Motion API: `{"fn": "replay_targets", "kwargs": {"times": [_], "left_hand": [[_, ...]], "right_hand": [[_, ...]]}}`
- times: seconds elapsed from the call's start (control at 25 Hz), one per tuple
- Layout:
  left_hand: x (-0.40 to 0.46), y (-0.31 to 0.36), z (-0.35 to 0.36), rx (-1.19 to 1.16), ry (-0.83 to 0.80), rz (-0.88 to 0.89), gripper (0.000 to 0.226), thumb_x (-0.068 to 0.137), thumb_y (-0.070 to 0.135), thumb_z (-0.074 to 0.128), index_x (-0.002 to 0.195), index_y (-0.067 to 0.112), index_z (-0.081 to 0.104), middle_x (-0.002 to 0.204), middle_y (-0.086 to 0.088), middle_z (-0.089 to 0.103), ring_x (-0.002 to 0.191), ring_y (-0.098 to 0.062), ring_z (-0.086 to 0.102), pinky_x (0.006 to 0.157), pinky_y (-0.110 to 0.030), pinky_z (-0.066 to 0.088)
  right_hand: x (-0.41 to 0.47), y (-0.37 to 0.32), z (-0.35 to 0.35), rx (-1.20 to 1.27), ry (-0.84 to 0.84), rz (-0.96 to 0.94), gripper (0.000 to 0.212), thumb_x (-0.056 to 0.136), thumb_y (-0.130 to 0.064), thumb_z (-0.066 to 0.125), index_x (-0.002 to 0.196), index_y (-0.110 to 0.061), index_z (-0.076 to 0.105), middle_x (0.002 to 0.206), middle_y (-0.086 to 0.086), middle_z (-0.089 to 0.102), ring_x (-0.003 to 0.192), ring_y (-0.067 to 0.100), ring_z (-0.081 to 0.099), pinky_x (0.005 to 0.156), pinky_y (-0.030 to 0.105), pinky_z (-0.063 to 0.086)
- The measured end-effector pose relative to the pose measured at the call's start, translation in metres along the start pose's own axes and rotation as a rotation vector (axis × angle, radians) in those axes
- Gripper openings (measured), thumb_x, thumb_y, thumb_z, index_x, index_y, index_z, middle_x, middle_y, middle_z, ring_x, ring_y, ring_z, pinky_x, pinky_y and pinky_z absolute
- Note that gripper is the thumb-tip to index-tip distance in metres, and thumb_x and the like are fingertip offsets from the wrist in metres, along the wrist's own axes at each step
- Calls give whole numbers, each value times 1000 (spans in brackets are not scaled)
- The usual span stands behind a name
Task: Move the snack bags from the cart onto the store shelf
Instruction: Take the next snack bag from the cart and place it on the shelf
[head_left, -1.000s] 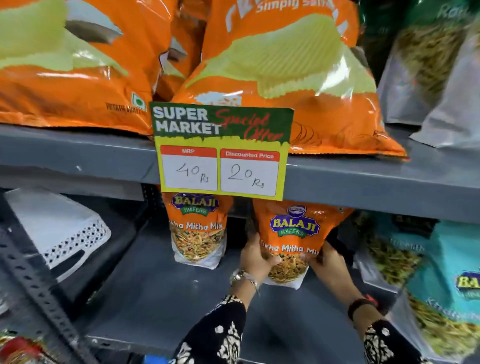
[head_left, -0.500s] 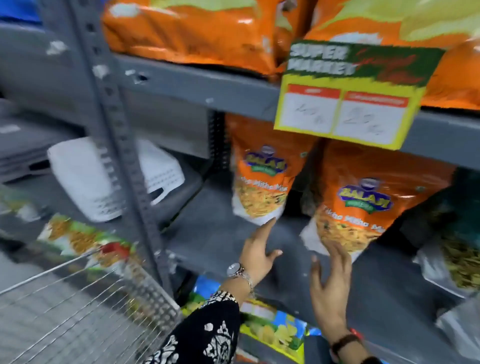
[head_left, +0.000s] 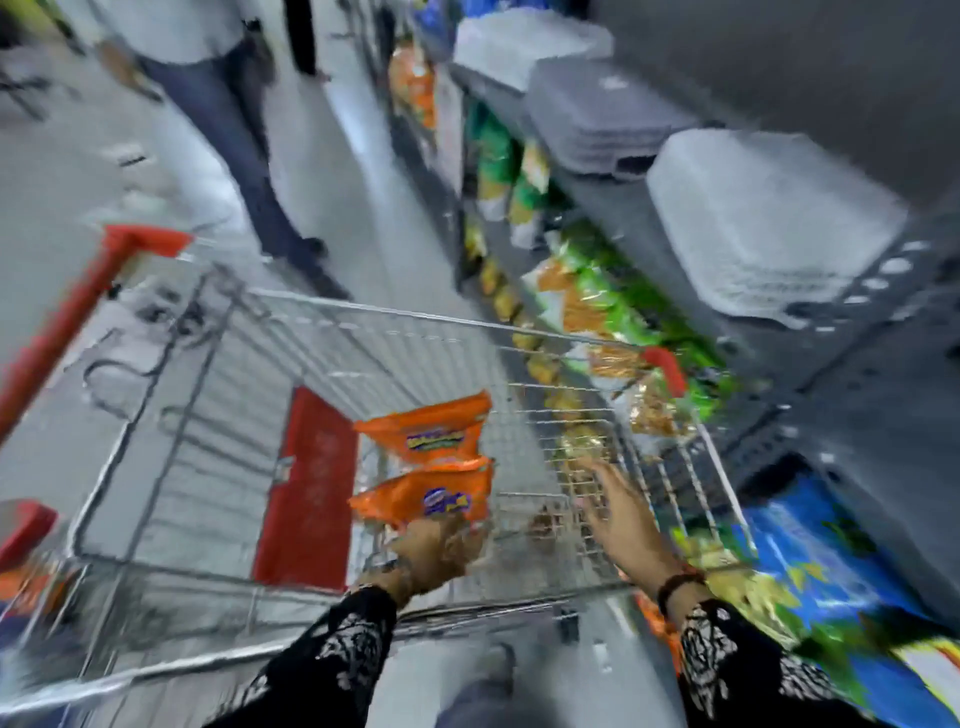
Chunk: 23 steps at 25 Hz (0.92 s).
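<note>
Two orange snack bags lie in the wire cart (head_left: 363, 312), one (head_left: 431, 431) farther from me and one (head_left: 426, 499) nearer. My left hand (head_left: 436, 553) is inside the cart, with its fingers curled against the near edge of the nearer bag. Motion blur hides whether it grips the bag. Over the cart's right side, my right hand (head_left: 621, 514) hovers with spread fingers and holds nothing. The grey store shelf (head_left: 857, 405) runs along the right.
A red panel (head_left: 306, 493) stands inside the cart left of the bags. White plastic baskets (head_left: 769, 218) sit on the shelf. Green and blue snack bags (head_left: 821, 561) fill the lower shelves. A person (head_left: 223, 130) stands in the aisle beyond the cart.
My view has swung from the shelf down to the cart. Both hands left the bags standing on the shelf and now reach into the cart.
</note>
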<state>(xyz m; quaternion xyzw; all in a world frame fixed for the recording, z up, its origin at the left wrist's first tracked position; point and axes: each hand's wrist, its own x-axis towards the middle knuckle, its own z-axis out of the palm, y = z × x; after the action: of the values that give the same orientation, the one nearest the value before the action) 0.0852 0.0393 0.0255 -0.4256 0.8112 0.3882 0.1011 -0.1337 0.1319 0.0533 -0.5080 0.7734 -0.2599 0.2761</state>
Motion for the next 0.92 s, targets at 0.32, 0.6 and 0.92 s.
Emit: {"fn": "replay_targets", "kwargs": {"times": [0.32,0.6,0.92], "left_hand": [[27,-108,-2,-11,-154,-434,69,77,36,64,128,3,32,137,-18,45,122,-31,47,97,-38,42],[77,-139,31,-137,-63,-323,81,71,21,72,135,4,26,147,-18,26,134,-30,28,108,-35,30],[108,-132,37,-588,197,-374,48,55,6,82,99,7,62,95,-10,69,87,-20,59,63,-23,43]], "right_hand": [[69,3,125,-110,-581,174,90,71,-16,73,140,-11,14,152,12,18,139,28,18,114,43,22],[107,26,170,60,-571,240,73,64,-4,75,126,-15,38,122,-4,48,116,17,42,86,13,42],[122,29,181,162,-420,326,27,72,-16,71,95,-23,57,104,-5,60,92,9,52,77,16,42]]}}
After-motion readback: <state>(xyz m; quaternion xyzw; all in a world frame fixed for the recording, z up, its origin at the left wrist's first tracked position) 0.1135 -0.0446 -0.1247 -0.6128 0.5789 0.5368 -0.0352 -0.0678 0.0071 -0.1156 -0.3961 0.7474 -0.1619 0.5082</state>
